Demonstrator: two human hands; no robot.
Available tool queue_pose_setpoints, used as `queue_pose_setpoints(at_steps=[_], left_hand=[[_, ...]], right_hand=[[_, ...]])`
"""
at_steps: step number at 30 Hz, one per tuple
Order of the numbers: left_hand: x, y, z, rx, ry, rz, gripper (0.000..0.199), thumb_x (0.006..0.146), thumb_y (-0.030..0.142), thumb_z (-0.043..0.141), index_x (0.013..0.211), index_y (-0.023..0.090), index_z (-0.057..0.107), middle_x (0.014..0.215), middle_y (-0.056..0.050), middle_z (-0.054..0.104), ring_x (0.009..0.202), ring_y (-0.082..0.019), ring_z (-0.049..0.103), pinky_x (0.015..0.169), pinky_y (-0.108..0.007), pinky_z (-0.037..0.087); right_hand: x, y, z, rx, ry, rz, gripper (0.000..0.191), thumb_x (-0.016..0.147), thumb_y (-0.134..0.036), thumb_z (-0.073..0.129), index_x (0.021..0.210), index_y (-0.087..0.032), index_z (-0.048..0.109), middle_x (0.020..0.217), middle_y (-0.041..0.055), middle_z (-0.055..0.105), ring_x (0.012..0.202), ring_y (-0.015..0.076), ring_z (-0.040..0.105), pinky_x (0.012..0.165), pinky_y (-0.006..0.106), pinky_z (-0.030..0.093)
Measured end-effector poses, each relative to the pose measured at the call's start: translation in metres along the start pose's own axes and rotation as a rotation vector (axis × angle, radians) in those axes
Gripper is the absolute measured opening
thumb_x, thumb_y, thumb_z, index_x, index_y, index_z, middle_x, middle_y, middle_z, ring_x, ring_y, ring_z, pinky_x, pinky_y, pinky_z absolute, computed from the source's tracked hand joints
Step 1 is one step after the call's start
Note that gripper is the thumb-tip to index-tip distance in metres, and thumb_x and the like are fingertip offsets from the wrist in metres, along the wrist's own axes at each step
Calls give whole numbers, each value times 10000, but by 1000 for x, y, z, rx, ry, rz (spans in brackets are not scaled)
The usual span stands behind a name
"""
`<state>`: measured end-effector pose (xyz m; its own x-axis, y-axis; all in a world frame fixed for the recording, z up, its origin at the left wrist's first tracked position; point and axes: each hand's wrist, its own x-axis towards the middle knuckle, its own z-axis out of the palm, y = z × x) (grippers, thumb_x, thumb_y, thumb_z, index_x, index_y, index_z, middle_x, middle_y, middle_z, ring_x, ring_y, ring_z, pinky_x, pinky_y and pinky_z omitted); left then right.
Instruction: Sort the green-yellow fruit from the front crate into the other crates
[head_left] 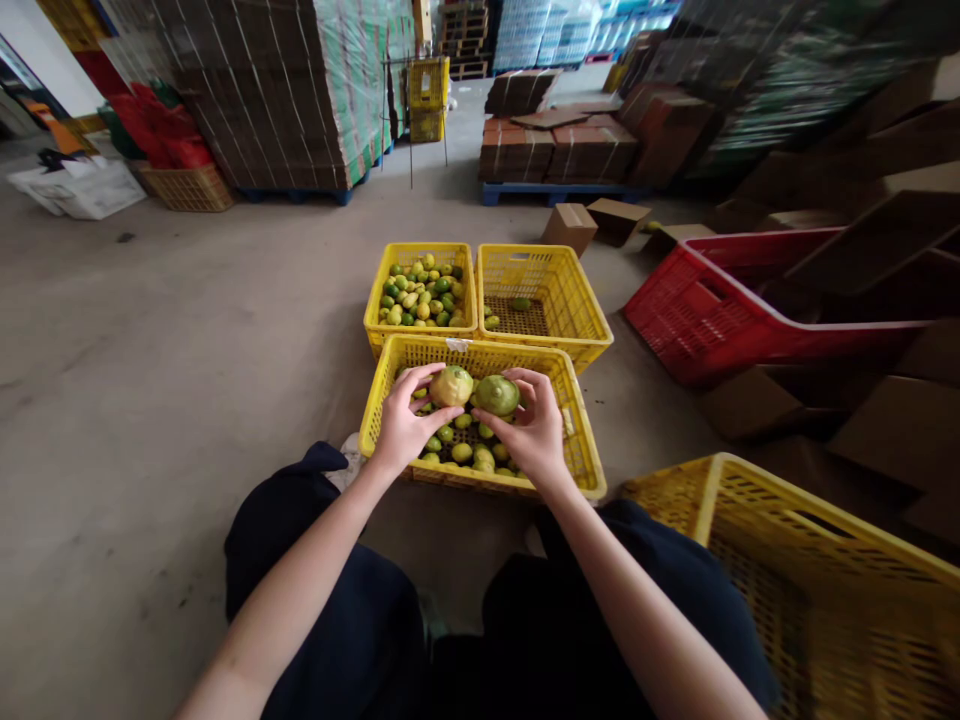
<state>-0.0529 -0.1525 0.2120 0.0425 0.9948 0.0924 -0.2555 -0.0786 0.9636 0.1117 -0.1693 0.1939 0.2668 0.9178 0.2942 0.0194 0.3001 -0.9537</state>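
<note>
Over the near yellow crate (575, 430), left fingers (441, 418) pinch a yellowish fruit (452, 387), right fingers (495, 427) a greener one (497, 396) at three o'clock, seemingly for viewing.

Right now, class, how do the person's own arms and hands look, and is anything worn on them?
The left hand and right hand are ungloved, with no rings visible. The slim forearms are bare, with no sleeve, watch or bracelet in sight. Dark clothing shows below them.
</note>
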Motion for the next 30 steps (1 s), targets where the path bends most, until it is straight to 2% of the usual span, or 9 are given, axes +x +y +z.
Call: queue_pose_setpoints(at_steps=[5, 11, 20, 30], left_hand=[[0, 3, 2, -64, 39, -26, 526, 501, 36, 840, 970, 231, 703, 1178, -36, 603, 1177, -194, 530, 941, -228, 461], [0, 2, 3, -61, 49, 22, 526, 499, 29, 831, 959, 229, 674, 1171, -39, 590, 1204, -208, 503, 959, -249, 445], [0, -5, -2, 60, -17, 121, 503, 577, 102, 810, 1014, 250, 609, 1191, -38, 540, 1181, -205, 490, 943, -261, 447], [2, -7, -3, 76, -26, 124, 501, 588, 150, 815, 1017, 237, 572, 1150, -39, 550, 1132, -199, 519, 894, -271, 483]], right_hand=[[-1, 2, 0, -39, 21, -50, 496, 578, -200, 816, 994, -282, 558, 1086, 15, 561, 1065, 203, 536, 842, 311, 509], [0, 1, 1, 0, 43, -36, 492, 557, -180, 813, 968, -282, 563, 1076, 11, 563, 1046, 201, 542, 823, 306, 508], [0, -1, 0, -14, 54, -32, 463, 583, -199, 795, 967, -284, 551, 1075, 14, 554, 1032, 201, 537, 860, 322, 485], [2, -1, -2, -48, 54, 6, 452, 596, -224, 773, 964, -276, 516, 1023, 3, 557, 970, 186, 554, 772, 296, 493]])
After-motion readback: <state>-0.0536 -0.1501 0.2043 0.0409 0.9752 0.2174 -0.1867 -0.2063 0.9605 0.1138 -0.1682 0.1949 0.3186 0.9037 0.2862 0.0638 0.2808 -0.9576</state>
